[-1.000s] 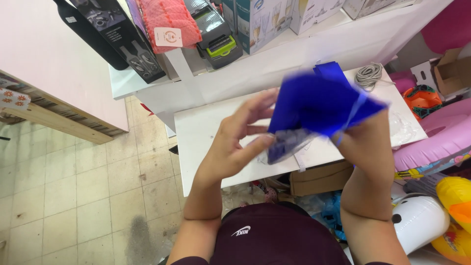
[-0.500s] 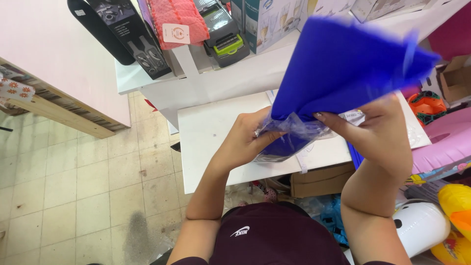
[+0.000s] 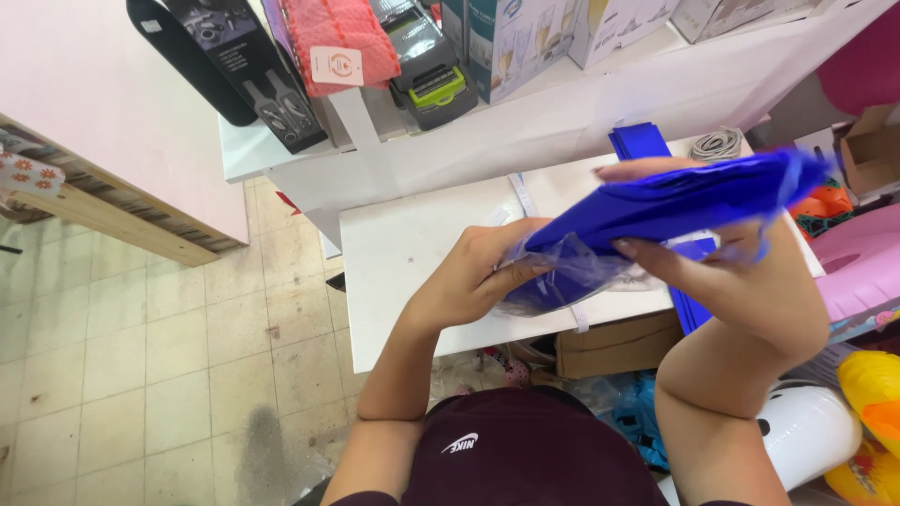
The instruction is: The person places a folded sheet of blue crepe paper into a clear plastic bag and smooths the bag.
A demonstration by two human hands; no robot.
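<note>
Left hand (image 3: 469,276): above the near edge of the white table (image 3: 403,253); fingers (image 3: 520,274) clenched on the clear plastic wrapper (image 3: 572,267), thumb pressed along its upper side.
Right hand (image 3: 741,276): above the right part of the table; fingers grasping the blue folded sheet (image 3: 675,201), thumb on top near its far edge, the rest curled beneath.
Blue folded sheet: held in the air above the table, nearly flat, tilted slightly up to the right; its left end sits inside the clear plastic wrapper. Right end blurred.
Clear plastic wrapper: crumpled around the sheet's left end, held off the table between both hands.
Blue stack (image 3: 637,141): lies on the far side of the table, just behind the held sheet.
Coiled grey cord (image 3: 717,143): on the table's far right corner, just beside the blue stack.
Cardboard box (image 3: 614,347): under the table's near edge.
Shelf (image 3: 253,150): behind the table; carries black packaged tools (image 3: 234,66), a red cloth (image 3: 333,37) and boxed goods.
Inflatable toys (image 3: 867,272): right of the table, pink and yellow.
Tiled floor (image 3: 141,356): left of the table.
</note>
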